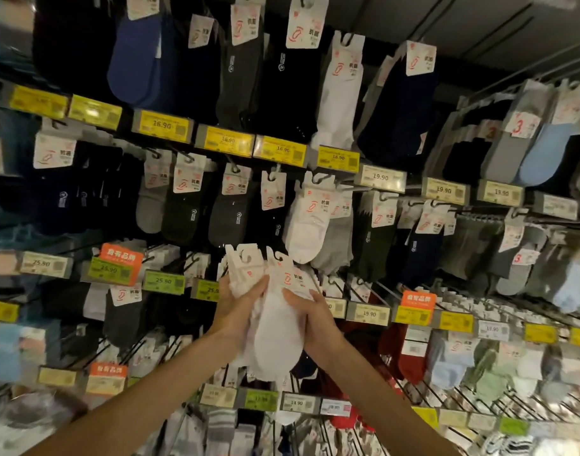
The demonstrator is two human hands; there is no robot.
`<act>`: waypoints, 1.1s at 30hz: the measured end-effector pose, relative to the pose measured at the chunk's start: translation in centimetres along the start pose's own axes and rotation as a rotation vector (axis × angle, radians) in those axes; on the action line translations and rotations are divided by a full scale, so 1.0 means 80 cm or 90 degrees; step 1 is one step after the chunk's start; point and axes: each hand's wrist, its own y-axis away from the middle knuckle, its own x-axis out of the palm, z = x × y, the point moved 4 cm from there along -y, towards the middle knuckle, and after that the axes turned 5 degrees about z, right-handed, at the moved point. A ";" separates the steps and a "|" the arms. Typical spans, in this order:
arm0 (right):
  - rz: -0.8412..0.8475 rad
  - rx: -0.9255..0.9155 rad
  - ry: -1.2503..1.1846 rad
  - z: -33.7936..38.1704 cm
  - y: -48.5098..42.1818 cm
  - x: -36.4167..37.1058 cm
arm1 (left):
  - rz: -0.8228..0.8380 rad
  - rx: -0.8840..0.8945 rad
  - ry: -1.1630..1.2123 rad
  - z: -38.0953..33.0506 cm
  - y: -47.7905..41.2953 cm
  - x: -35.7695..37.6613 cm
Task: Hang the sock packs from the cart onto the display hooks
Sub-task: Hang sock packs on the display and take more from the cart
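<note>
A bundle of white sock packs [275, 327] with white card headers is held up in front of the display wall. My left hand [237, 304] grips the left side of the bundle, fingers curled over the headers. My right hand [310, 315] grips the right side, thumb across the front pack. The card hanger holes at the bundle's top sit just below a row of hanging socks. A white sock pack [306, 222] hangs on a display hook [321, 179] right above the bundle. The cart is out of view.
The wall carries rows of hooks with dark, grey, blue and white sock packs. Yellow price tags [280, 149] run along the rails. Bare wire hooks [453, 390] jut out at the lower right. Red socks [410, 350] hang to the right of my right forearm.
</note>
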 end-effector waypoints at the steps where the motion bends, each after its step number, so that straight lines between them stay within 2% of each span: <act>1: 0.028 -0.002 -0.041 -0.002 -0.001 0.003 | 0.005 0.015 0.001 -0.002 0.002 0.002; 3: 0.031 0.022 -0.079 -0.001 -0.003 0.006 | 0.012 0.028 0.004 -0.004 -0.004 0.003; 6: 0.015 0.036 -0.052 0.008 -0.015 0.005 | 0.010 0.049 -0.037 -0.010 -0.017 0.005; 9: -0.047 0.019 -0.023 0.025 -0.033 -0.006 | 0.031 0.096 -0.075 -0.028 -0.034 0.016; 16: -0.143 -0.132 -0.005 0.106 -0.058 -0.011 | 0.072 0.176 -0.086 -0.085 -0.078 0.057; 19: -0.157 -0.182 -0.010 0.139 -0.067 -0.013 | 0.058 0.176 -0.061 -0.102 -0.093 0.064; 26: -0.155 -0.205 0.005 0.168 -0.081 -0.022 | 0.059 0.096 -0.020 -0.123 -0.117 0.074; 33: -0.107 -0.212 0.035 0.184 -0.095 -0.023 | 0.055 0.107 -0.033 -0.138 -0.119 0.086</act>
